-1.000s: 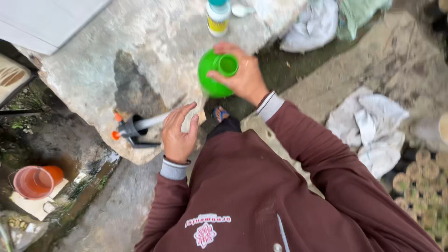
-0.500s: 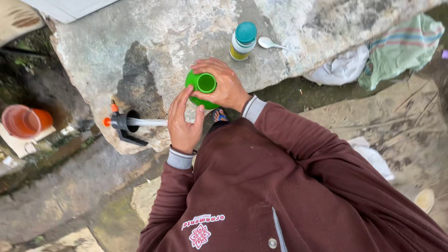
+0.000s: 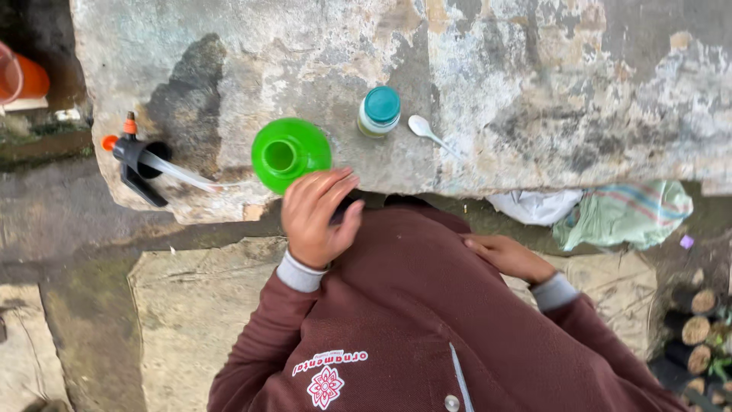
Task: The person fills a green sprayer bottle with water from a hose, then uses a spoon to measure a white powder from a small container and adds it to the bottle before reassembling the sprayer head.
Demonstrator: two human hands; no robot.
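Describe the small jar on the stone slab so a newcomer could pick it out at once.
On the grey stone slab, look right of the green bottle. The jar stands there beside a white spoon; it alone has a teal cap.

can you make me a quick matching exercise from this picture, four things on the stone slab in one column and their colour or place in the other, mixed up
Column one:
1. bottle
2. small jar
3. spoon
4. sprayer head

Column two:
A. white, lying just right of the teal lid
B. black with orange tips, at the slab's left end
C. bright green, open at the top, beside the left hand
D. capped with a teal lid, upright on the stone slab

Right pairs: 1-C, 2-D, 3-A, 4-B
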